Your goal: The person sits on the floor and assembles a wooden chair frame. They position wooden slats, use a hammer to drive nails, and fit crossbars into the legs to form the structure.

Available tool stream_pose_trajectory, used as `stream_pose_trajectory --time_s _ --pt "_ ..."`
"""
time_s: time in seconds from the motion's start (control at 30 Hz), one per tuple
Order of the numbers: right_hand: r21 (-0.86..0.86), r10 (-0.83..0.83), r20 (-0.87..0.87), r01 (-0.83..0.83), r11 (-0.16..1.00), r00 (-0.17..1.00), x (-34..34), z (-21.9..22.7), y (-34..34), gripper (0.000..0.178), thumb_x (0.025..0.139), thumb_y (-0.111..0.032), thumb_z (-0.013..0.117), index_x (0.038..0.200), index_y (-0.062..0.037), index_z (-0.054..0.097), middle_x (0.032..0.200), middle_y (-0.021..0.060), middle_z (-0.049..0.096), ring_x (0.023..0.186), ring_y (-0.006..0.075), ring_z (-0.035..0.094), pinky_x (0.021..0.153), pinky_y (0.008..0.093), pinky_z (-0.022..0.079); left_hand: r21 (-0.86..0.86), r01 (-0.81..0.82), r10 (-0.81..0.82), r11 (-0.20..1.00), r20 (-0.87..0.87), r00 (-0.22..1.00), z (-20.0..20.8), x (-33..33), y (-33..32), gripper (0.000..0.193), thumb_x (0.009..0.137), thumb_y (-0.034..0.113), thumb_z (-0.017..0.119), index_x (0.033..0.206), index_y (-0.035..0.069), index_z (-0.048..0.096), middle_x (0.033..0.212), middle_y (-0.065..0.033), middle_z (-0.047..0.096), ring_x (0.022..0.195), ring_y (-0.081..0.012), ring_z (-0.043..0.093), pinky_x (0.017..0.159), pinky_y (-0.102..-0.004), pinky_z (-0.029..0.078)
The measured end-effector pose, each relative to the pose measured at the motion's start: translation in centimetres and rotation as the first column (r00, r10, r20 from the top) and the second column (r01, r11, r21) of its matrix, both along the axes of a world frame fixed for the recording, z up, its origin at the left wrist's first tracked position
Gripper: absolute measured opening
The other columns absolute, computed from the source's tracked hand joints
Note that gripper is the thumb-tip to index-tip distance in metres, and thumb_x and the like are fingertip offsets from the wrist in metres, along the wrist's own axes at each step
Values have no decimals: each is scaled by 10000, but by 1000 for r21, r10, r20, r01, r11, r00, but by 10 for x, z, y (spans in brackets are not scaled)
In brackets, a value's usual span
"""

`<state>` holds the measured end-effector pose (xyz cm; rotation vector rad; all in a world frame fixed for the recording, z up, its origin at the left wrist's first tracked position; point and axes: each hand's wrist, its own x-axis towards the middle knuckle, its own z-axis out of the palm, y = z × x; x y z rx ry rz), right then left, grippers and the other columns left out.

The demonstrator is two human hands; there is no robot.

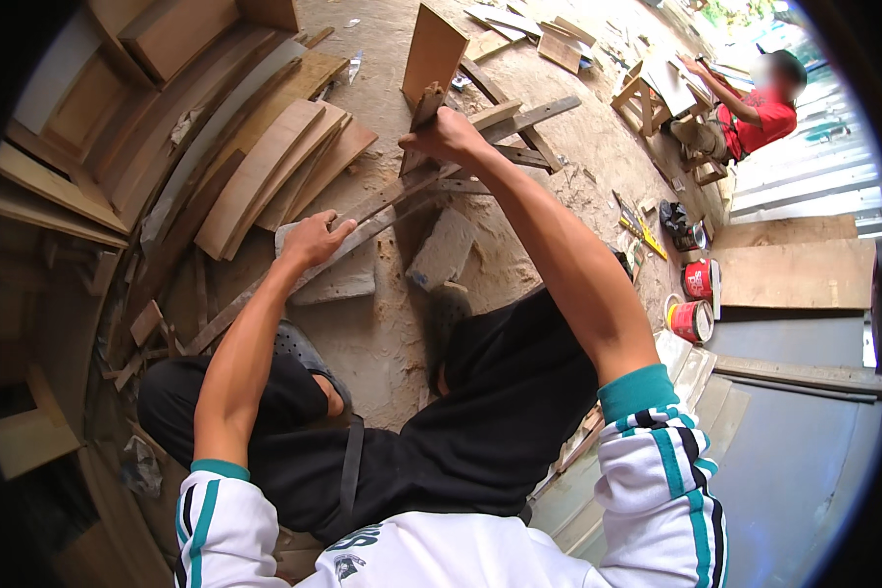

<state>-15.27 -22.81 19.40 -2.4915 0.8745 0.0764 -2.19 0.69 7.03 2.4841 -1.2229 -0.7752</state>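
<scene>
A long, narrow wooden strip (374, 204) slants from beside my left knee up toward the middle of the work area. My left hand (309, 238) is closed over it, thumb stretched along the wood. Farther up, my right hand (446, 137) grips a short brown wooden piece (427, 104); its lower part is hidden by the fingers, so I cannot tell its exact kind. Just beyond that hand a brown board (433, 54) stands tilted on edge. Grey blocks (443, 247) lie on the ground below the strip, near my feet.
Curved wooden boards (269, 181) are stacked at the left. Low wooden trestle pieces (534, 132) lie beyond my right hand. Paint cans (691, 320) and a yellow tool (642, 233) sit at the right. A person in a red shirt (762, 118) works at a small bench farther off.
</scene>
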Motion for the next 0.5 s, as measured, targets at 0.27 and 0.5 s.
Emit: stream_pose_trajectory --time_s 0.27,0.5 --pt "53 -109 31 107 993 994 9 -29 -15 648 656 -509 760 1061 -6 702 1130 200 676 1060 329 655 910 396 531 21 11 -9 1000 -86 996 -16 3 -7 737 872 648 510 1247 20 602 1180 -257 633 1135 -367 598 938 -428 457" --pt "120 -147 53 140 983 988 13 -24 -11 577 661 -456 730 1018 -4 706 1080 207 686 1013 312 672 884 368 541 -67 -16 5 998 -166 986 -21 6 -6 559 891 578 551 816 24 569 625 -92 583 596 -215 593 624 -365 464"
